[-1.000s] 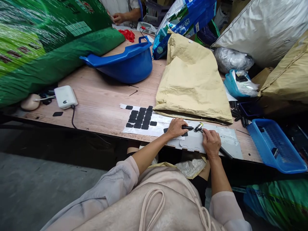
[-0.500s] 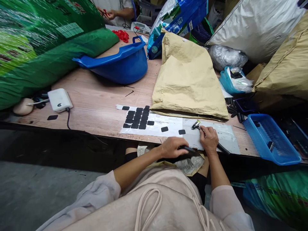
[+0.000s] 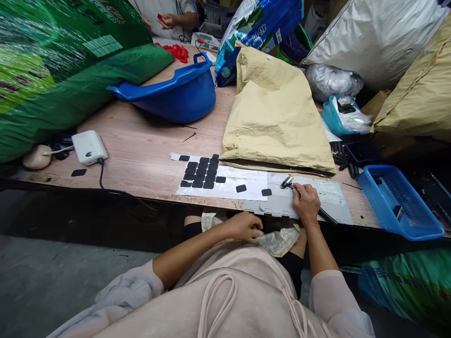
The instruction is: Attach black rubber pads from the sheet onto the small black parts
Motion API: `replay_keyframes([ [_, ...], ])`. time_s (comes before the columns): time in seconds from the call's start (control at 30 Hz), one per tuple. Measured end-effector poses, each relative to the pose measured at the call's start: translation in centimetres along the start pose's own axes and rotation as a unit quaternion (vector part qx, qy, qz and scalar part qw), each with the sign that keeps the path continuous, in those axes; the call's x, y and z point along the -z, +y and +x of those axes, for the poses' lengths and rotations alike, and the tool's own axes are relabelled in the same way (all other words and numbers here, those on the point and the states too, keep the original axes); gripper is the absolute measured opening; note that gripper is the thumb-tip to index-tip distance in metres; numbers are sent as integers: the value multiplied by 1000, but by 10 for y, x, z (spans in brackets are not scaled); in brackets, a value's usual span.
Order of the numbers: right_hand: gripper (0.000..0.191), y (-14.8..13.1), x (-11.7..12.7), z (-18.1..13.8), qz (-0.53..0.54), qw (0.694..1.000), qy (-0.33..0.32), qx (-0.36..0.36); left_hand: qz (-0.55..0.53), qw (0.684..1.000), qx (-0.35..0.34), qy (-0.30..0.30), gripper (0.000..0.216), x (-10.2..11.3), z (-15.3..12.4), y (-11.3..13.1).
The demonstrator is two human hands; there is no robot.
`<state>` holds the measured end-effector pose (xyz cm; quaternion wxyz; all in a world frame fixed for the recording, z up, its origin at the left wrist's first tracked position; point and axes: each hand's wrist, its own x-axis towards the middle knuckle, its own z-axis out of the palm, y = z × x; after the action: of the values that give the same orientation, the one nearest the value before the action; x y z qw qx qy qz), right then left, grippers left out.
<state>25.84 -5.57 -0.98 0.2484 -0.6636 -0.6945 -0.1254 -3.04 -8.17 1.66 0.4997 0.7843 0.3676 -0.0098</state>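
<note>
My right hand (image 3: 306, 203) is closed round a small hammer (image 3: 327, 217); its metal head with a yellowish end rests over the grey board (image 3: 334, 199) at the table's front edge. My left hand (image 3: 245, 226) is lower, over the open bag with a pale grey lining (image 3: 282, 240) on my lap. Its fingers are curled, and anything in them is hidden. Left of the hammer, a white sheet (image 3: 225, 192) carries rows of black rounded patches (image 3: 199, 178). Two loose-set black patches, one of them the right-hand patch (image 3: 267, 192), are nearest the board.
Behind the sheet lies a tan paper sack (image 3: 275, 126). A blue basin (image 3: 176, 101), a white box with a cable (image 3: 89, 147) and a green sack (image 3: 70, 70) are to the left. On the right stands a blue basket (image 3: 401, 206). Another person's hand (image 3: 169, 20) holds something red.
My left hand has drawn left and down, away from the board's edge; the black piece it held is out of sight. My right hand and the hammer have stayed put.
</note>
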Motion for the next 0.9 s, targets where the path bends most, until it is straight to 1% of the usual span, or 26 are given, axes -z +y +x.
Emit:
replay_keyframes([
  [0.03, 25, 0, 0, 0, 0, 1000, 3, 0, -24, 999, -32, 16, 27, 14, 6, 10],
  [0.07, 25, 0, 0, 0, 1, 1000, 6, 1, -30, 997, -47, 46, 30, 29, 16, 19],
  [0.13, 25, -1, -1, 0, 3, 1000, 12, 4, 8, 991, -24, 130, 32, 60, 42, 32],
  [0.17, 25, -1, -1, 0, 5, 1000, 12, 5, 38, 987, 5, 156, 31, 75, 58, 35],
  [0.23, 25, 0, -1, 0, 12, 1000, 6, 3, 93, 975, 57, 195, 32, 103, 87, 38],
  [0.3, 26, -1, -1, -1, 19, 1000, -1, -4, 128, 960, 80, 237, 38, 125, 111, 37],
  [0.37, 26, -1, -1, -1, 23, 1000, -6, -11, 149, 944, 78, 286, 46, 144, 126, 36],
  [0.43, 27, -1, -1, -1, 26, 1000, -7, -15, 160, 929, 61, 328, 52, 157, 135, 35],
  [0.5, 27, -2, -1, -2, 28, 999, -9, -17, 170, 921, 48, 348, 51, 164, 141, 36],
  [0.57, 27, -1, -2, -2, 30, 999, -12, -19, 174, 923, 53, 340, 44, 164, 145, 37],
  [0.63, 28, -1, -2, -3, 32, 999, -15, -22, 177, 929, 64, 319, 35, 158, 151, 39],
  [0.7, 29, -1, -3, -3, 34, 999, -17, -22, 186, 933, 76, 299, 31, 148, 157, 40],
  [0.8, 28, -1, -3, -3, 32, 999, -15, -20, 212, 930, 98, 283, 31, 133, 166, 39],
  [0.9, 27, -2, -2, -2, 27, 999, -10, -19, 219, 928, 117, 279, 30, 125, 167, 38],
])
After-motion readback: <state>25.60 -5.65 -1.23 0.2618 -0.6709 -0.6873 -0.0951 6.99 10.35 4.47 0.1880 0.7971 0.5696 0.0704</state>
